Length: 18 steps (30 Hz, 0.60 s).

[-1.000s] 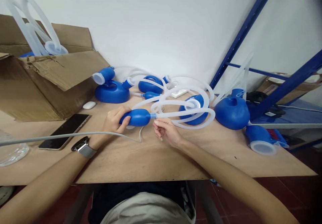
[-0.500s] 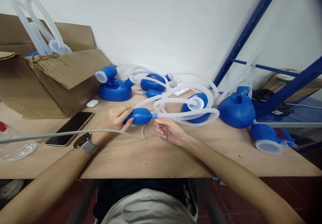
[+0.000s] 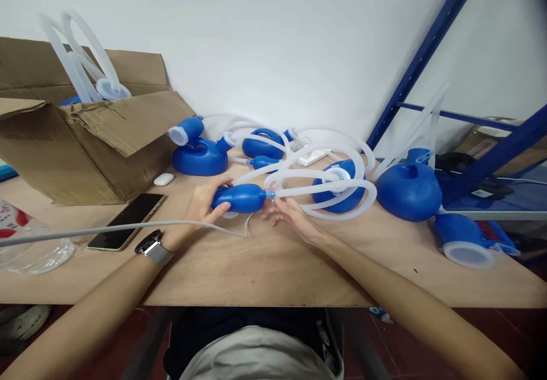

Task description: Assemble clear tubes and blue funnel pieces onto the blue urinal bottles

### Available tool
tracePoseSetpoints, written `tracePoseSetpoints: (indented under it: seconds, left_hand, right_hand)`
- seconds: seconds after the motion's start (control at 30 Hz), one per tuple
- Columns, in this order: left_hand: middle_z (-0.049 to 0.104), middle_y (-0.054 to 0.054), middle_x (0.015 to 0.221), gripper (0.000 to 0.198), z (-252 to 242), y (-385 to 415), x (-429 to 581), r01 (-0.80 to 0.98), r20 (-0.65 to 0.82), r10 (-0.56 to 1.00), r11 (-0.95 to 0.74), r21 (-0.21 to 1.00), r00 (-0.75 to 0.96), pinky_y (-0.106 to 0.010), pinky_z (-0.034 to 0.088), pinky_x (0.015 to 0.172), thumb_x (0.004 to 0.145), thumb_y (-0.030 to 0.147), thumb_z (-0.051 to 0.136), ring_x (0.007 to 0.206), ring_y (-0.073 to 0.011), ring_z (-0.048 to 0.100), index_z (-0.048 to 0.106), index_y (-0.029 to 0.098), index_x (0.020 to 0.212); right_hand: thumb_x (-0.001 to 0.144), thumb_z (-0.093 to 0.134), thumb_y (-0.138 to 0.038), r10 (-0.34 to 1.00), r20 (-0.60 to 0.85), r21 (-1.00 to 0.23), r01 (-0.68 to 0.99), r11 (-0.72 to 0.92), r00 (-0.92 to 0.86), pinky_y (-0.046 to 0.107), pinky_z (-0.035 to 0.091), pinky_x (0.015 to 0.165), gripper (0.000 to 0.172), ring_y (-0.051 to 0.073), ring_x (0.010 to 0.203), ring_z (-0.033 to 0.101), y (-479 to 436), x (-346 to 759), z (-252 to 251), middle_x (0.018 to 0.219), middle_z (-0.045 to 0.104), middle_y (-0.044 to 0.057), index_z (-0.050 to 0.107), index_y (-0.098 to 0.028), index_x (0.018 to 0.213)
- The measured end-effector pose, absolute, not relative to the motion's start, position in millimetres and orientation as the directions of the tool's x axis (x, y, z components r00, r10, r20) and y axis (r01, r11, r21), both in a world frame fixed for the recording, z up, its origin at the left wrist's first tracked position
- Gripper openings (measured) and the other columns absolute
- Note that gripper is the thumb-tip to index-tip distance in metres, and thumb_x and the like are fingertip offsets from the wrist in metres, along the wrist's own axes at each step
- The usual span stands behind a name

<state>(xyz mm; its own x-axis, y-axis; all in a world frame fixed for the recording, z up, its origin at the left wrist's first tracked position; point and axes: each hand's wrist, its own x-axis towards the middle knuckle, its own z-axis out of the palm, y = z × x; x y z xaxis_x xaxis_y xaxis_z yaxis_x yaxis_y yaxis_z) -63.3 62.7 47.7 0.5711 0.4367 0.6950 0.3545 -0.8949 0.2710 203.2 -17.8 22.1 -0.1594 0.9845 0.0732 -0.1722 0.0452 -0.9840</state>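
Observation:
My left hand [image 3: 205, 200] is wrapped round a blue urinal funnel [image 3: 240, 199], which lies on its side above the table. A translucent hose [image 3: 307, 190] is fitted to the funnel's narrow right end. At that joint sits a small metallic hose clamp [image 3: 272, 196], pinched at the fingertips of my right hand [image 3: 294, 219]; its other fingers are spread loosely below. The hose loops right over a blue urinal bottle [image 3: 341, 197] with a white cap. My left palm hides part of the funnel's wide end.
Behind stand more blue bottles [image 3: 200, 158] with coiled hoses. An open cardboard box [image 3: 85, 152], a phone [image 3: 127, 220] and a clear plastic bottle [image 3: 36, 249] are on the left. Another blue bottle [image 3: 409, 192] and a loose funnel [image 3: 461, 235] stand right, beside a blue rack. A grey cable [image 3: 162, 224] crosses my left wrist.
The view has shifted slightly, so everything sits a little further right and lower. My right fingers have spread from a curl, while their tips stay at the hose joint. The left hand keeps the funnel.

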Motion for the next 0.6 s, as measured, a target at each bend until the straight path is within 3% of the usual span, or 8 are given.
tracePoseSetpoints:
  seconds: [0.1, 0.17, 0.3, 0.37, 0.43, 0.5, 0.6]
  left_hand:
    - [0.072, -0.013, 0.124, 0.049, 45, 55, -56, 0.29, 0.678, 0.464, -0.886, 0.363, 0.569, -0.043, 0.056, 0.094, 0.101, 0.045, 0.054, 0.107, -0.0283, 0.072, 0.047, 0.02, 0.142]
    - [0.069, -0.013, 0.128, 0.05, 40, 52, -47, 0.241, 0.678, 0.483, -0.873, 0.424, 0.554, -0.044, 0.056, 0.096, 0.102, 0.044, 0.052, 0.11, -0.0277, 0.071, 0.043, 0.022, 0.146]
    - [0.06, -0.015, 0.138, 0.066, 29, 54, -35, 0.052, 0.663, 0.469, -0.836, 0.546, 0.583, -0.044, 0.057, 0.094, 0.102, 0.061, 0.042, 0.114, -0.03, 0.068, 0.033, 0.021, 0.154]
    - [0.066, -0.012, 0.125, 0.059, 30, 60, -37, 0.076, 0.666, 0.514, -0.818, 0.569, 0.54, -0.041, 0.058, 0.088, 0.104, 0.061, 0.034, 0.105, -0.028, 0.069, 0.045, 0.018, 0.144]
    - [0.071, -0.008, 0.099, 0.047, 36, 68, -44, 0.259, 0.644, 0.582, -0.808, 0.53, 0.496, -0.038, 0.055, 0.081, 0.106, 0.054, 0.033, 0.089, -0.0238, 0.069, 0.063, 0.018, 0.114]
    - [0.07, -0.005, 0.083, 0.042, 44, 75, -54, 0.46, 0.555, 0.606, -0.795, 0.396, 0.57, -0.036, 0.052, 0.075, 0.104, 0.051, 0.042, 0.075, -0.0219, 0.066, 0.066, 0.019, 0.091]
    - [0.075, -0.008, 0.103, 0.037, 52, 83, -64, 0.504, 0.356, 0.526, -0.849, 0.16, 0.773, -0.038, 0.054, 0.081, 0.094, 0.055, 0.06, 0.088, -0.0269, 0.07, 0.071, 0.022, 0.105]
  right_hand:
    - [0.077, 0.082, -0.061, 0.958, 0.202, -0.962, -0.225, 0.156, -0.202, 0.034, 0.058, 0.088, 0.064, 0.025, 0.119, 0.065, -22, 200, 23, 0.144, 0.058, 0.008, 0.06, -0.028, 0.127]
    - [0.069, 0.089, -0.057, 0.955, 0.227, -0.949, -0.262, 0.173, -0.192, 0.034, 0.057, 0.094, 0.072, 0.025, 0.124, 0.062, -27, 194, 26, 0.15, 0.053, 0.007, 0.058, -0.029, 0.128]
    - [0.071, 0.09, -0.05, 0.99, 0.137, -0.955, -0.264, 0.138, 0.022, 0.027, 0.056, 0.085, 0.06, 0.018, 0.105, 0.063, -32, 184, 27, 0.118, 0.063, 0.002, 0.056, -0.029, 0.116]
    - [0.072, 0.088, -0.048, 0.989, 0.086, -0.945, -0.305, 0.12, 0.123, 0.028, 0.057, 0.08, 0.055, 0.019, 0.102, 0.063, -30, 184, 28, 0.112, 0.064, 0.0, 0.056, -0.029, 0.113]
    - [0.074, 0.085, -0.048, 0.981, 0.064, -0.913, -0.387, 0.132, 0.185, 0.031, 0.06, 0.078, 0.052, 0.022, 0.106, 0.064, -27, 187, 30, 0.119, 0.065, 0.002, 0.056, -0.029, 0.113]
    - [0.077, 0.081, -0.047, 0.972, 0.064, -0.876, -0.454, 0.163, 0.226, 0.036, 0.062, 0.078, 0.047, 0.025, 0.111, 0.065, -23, 192, 33, 0.126, 0.066, 0.003, 0.058, -0.028, 0.113]
    - [0.078, 0.08, -0.046, 0.96, 0.057, -0.866, -0.465, 0.184, 0.274, 0.039, 0.064, 0.078, 0.042, 0.026, 0.113, 0.066, -18, 199, 36, 0.127, 0.068, 0.004, 0.062, -0.025, 0.109]
